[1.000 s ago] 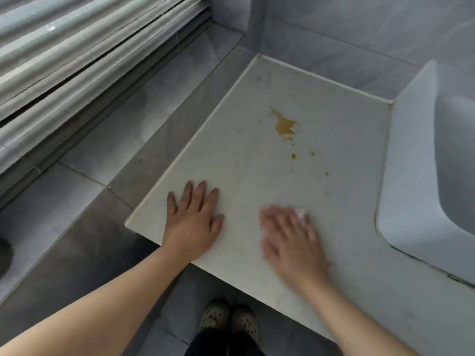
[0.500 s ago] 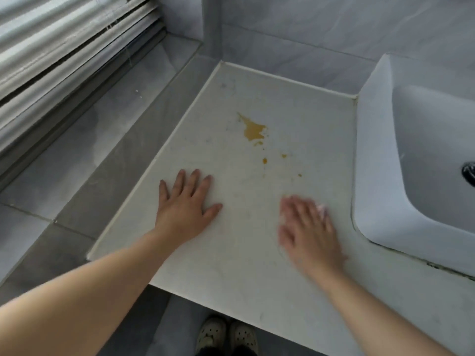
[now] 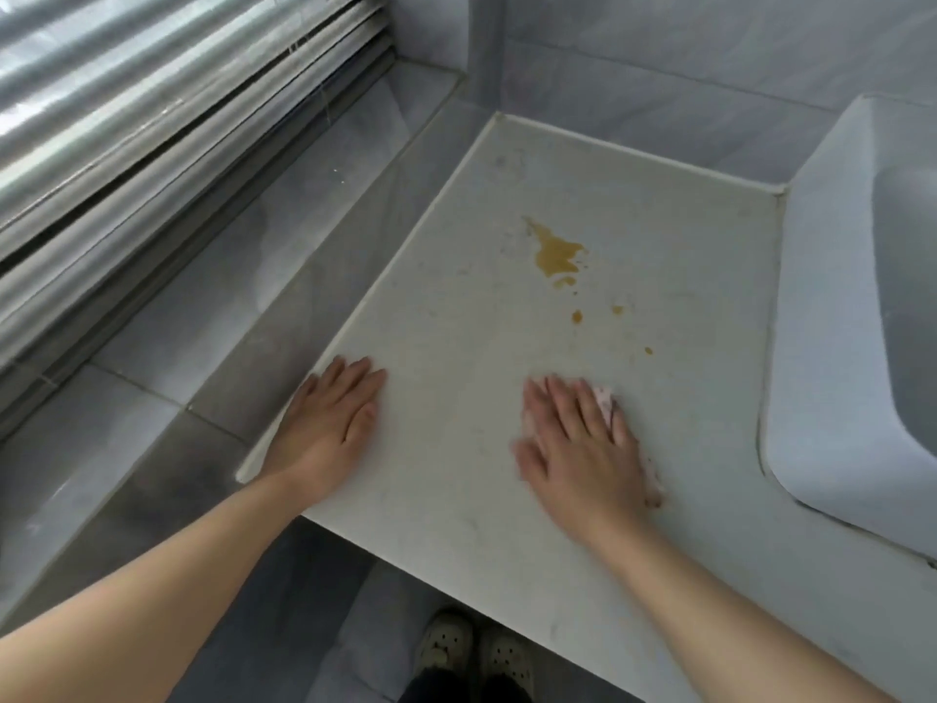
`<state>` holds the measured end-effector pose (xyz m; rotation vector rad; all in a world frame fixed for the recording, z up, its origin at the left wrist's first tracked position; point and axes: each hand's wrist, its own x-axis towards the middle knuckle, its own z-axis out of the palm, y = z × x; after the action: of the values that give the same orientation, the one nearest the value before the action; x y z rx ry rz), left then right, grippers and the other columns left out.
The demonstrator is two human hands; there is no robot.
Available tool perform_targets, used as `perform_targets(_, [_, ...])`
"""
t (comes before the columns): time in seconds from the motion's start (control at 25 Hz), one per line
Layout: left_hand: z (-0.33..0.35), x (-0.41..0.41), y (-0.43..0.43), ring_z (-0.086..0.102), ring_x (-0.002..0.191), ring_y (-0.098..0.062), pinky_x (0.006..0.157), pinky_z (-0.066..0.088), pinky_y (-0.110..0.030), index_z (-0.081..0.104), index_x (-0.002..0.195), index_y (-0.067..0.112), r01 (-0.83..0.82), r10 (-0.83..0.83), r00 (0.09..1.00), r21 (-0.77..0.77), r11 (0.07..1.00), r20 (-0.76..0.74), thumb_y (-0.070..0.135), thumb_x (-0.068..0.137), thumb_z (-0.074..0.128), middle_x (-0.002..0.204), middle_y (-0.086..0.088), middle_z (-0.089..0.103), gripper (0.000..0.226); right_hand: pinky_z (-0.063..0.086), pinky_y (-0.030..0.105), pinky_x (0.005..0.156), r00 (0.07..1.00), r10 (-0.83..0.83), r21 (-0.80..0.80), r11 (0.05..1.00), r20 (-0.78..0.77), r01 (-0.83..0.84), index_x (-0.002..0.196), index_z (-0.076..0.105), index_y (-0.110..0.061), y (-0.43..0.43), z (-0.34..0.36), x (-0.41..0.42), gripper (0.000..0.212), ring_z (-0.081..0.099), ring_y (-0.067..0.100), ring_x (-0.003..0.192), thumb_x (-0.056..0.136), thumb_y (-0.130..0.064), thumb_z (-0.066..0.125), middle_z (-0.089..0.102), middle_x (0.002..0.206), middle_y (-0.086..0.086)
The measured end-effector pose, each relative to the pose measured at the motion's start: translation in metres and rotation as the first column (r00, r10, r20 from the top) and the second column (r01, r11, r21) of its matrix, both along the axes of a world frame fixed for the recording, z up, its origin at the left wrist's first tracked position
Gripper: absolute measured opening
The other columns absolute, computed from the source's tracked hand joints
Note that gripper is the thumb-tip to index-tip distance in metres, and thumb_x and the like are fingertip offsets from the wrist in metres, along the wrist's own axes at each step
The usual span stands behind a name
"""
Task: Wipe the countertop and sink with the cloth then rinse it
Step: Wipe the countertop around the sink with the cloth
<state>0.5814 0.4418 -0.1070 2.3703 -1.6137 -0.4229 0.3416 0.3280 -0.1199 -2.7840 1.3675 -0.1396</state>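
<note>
My right hand point(image 3: 580, 449) presses flat on a pale pink cloth point(image 3: 606, 398), which shows only as a strip past my fingertips and by my palm's right side. It rests on the off-white countertop point(image 3: 456, 347), near its front half. A brown spill point(image 3: 555, 253) with a few small drops lies farther back, apart from the cloth. My left hand point(image 3: 329, 423) lies flat, fingers together, on the counter's left front corner, holding nothing. The white sink point(image 3: 852, 322) rises at the right edge of the counter.
A grey tiled ledge point(image 3: 228, 307) runs along the counter's left side under window blinds point(image 3: 127, 119). Grey wall tiles point(image 3: 659, 68) stand behind. Below the counter's front edge I see my shoes point(image 3: 471, 657) on the floor.
My right hand with the cloth has slid rightward across the counter, from nearer my left hand toward the sink. My left hand has stayed planted. The camera view has swung.
</note>
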Motion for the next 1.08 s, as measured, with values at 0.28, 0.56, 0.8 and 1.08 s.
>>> perform_targets(0.28, [-0.010,-0.008,0.024,0.006,0.136,-0.005,0.113,-0.004,-0.023,0.025,0.145,0.014,0.016,-0.015,0.995,-0.001,1.000,0.102,0.048,0.084,0.003,0.153,0.001,0.022,0.073,0.020,0.045,0.105,0.878,0.479,0.035,0.877,-0.011,-0.479,0.138,0.044,-0.025,0.075,0.000,0.043,0.060,0.045,0.020,0.131,0.084,-0.048,0.035,0.049,0.142,-0.005])
perform_targets(0.56, [0.000,-0.057,0.014,0.024,0.139,-0.027,0.109,0.010,-0.054,0.025,0.145,0.031,0.256,-0.276,0.934,0.115,0.960,0.225,0.060,0.090,0.014,0.151,0.000,0.028,0.063,0.019,0.044,0.105,0.998,0.059,0.063,0.996,0.002,-0.059,0.137,0.047,-0.020,0.038,0.001,-0.005,0.062,0.045,0.024,0.130,0.083,-0.048,0.035,0.050,0.141,0.001])
perform_targets(0.8, [-0.001,-0.054,-0.040,-0.012,0.143,-0.016,0.113,-0.008,-0.050,0.004,0.145,0.044,0.139,-0.170,0.968,0.170,0.976,0.186,0.072,0.072,0.001,0.157,0.010,-0.004,0.079,0.014,0.045,0.114,0.961,-0.266,0.033,0.963,-0.080,0.269,0.148,0.026,-0.025,-0.042,0.004,-0.067,0.062,0.025,0.024,0.142,0.092,-0.050,0.025,0.029,0.154,0.000])
perform_targets(1.08, [-0.008,-0.062,-0.084,-0.009,0.144,-0.017,0.115,-0.006,-0.045,0.001,0.149,0.025,-0.269,0.255,0.957,0.096,0.958,0.139,0.057,0.091,0.023,0.158,0.003,-0.002,0.070,0.022,0.045,0.107,0.993,0.076,0.058,0.996,-0.089,-0.071,0.139,0.044,-0.019,0.003,-0.002,-0.065,0.067,0.045,0.027,0.131,0.083,-0.055,0.033,0.049,0.142,0.003])
